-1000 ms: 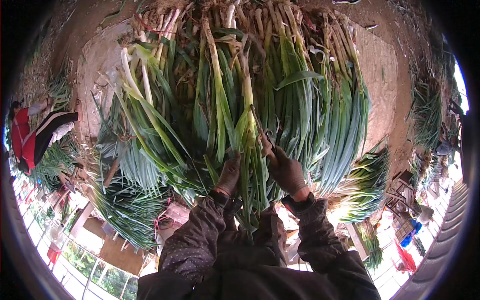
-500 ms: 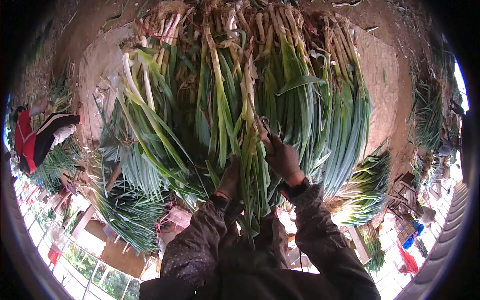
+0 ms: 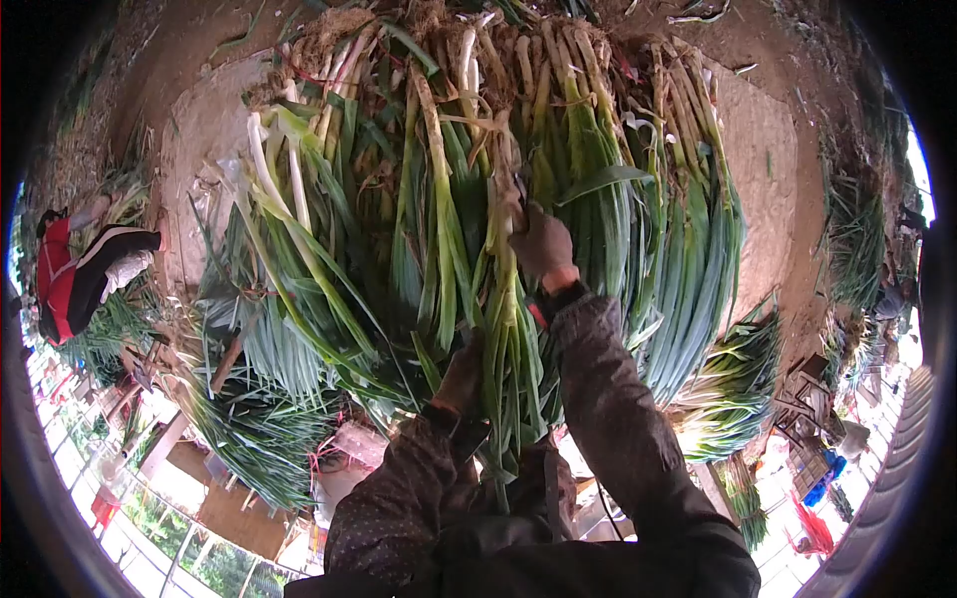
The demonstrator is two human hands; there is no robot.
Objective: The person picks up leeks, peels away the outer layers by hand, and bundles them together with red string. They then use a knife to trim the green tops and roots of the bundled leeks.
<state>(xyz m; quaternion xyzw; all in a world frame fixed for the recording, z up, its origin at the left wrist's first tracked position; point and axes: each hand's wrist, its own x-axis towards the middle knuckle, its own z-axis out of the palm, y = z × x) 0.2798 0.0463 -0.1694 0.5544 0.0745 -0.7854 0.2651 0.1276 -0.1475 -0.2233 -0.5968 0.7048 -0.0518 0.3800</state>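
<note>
A long green onion stalk [image 3: 506,299] with drooping leaves lies upright in the view, over a wide pile of green onions [image 3: 608,229] whose roots point away from me. My left hand [image 3: 462,377], in a dark glove, is closed around the lower leaves of this stalk. My gloved right hand [image 3: 543,244] is higher up, closed against the stalk's pale upper part. A small dark tool seems to stick out of its fingers, mostly hidden.
More green onion bundles lie at the lower left [image 3: 259,439] and lower right [image 3: 733,379]. A person [image 3: 75,274] in red and black is at the far left. Wooden stools [image 3: 805,399] stand at the right, near a blue item [image 3: 825,478].
My right hand has moved up along the stalk, away from my body. My left hand has stayed low on the leaves, shifting slightly down.
</note>
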